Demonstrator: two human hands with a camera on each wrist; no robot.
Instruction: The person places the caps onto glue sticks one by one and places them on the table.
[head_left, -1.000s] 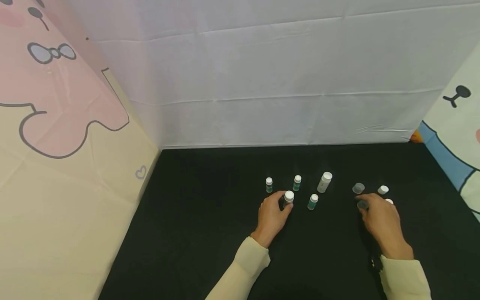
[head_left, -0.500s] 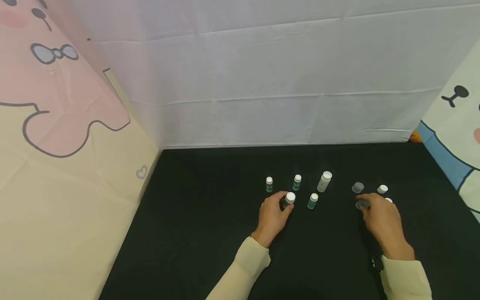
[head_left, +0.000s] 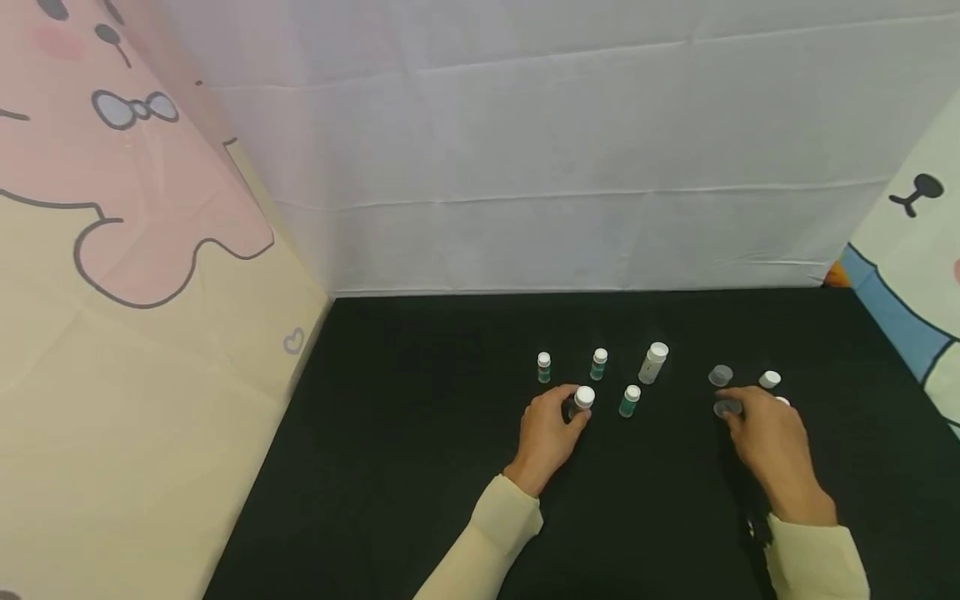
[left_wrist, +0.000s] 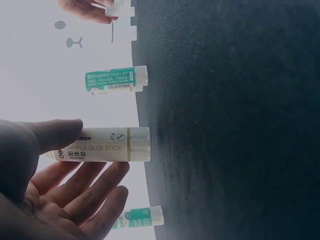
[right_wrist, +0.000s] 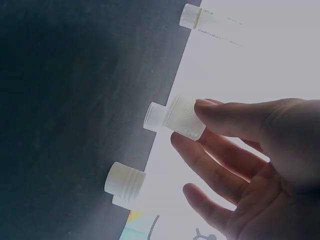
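My left hand (head_left: 547, 437) is curled around a white glue stick (head_left: 584, 397) standing upright on the black table. In the left wrist view the thumb is on one side of the glue stick (left_wrist: 100, 145) and the fingers on the other; its printed label shows. At the right, my right hand (head_left: 768, 446) pinches a small translucent plastic cup (head_left: 727, 408) between thumb and fingers. Ribbed sides show on this cup (right_wrist: 185, 117) in the right wrist view. Just behind it stands a second translucent cup (head_left: 721, 375).
Several green-labelled glue sticks stand near the left hand, one (head_left: 630, 402) just to its right. A larger white glue stick (head_left: 654, 363) stands farther back. Beside the right hand is a white cap (head_left: 769, 380); another white cap (head_left: 782, 401) is partly hidden. A white cloth wall (head_left: 480, 167) borders the back.
The head view shifts slightly, so the scene sits a little farther right. Both hands stay almost in place, holding the same glue stick and cup.
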